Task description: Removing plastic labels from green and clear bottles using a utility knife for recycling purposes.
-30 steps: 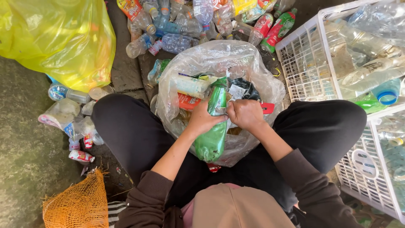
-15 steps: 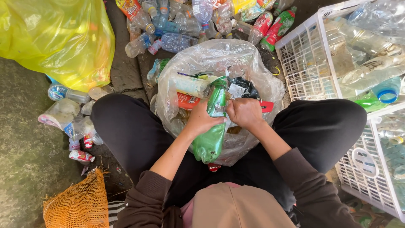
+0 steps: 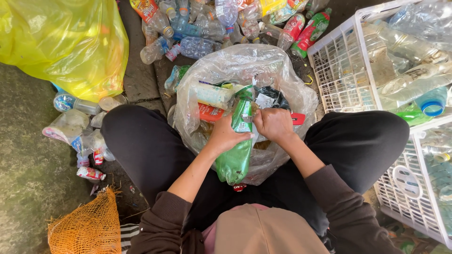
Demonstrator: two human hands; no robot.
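At the centre of the frame an open bag (image 3: 287, 80) of scraps sits between the seated person's knees, and over its mouth the left hand (image 3: 226, 136) and right hand (image 3: 273, 123) meet on a bottle (image 3: 238, 148) that points toward the top of the frame. Beyond the bag, along the top edge, lies a heap of bottles (image 3: 207, 23); a full sack (image 3: 61, 42) fills the upper left, with loose bottles (image 3: 75, 127) below it and a net bag (image 3: 87, 228) at the lower left. Two crates (image 3: 339, 70) holding bottles stand along the right side.
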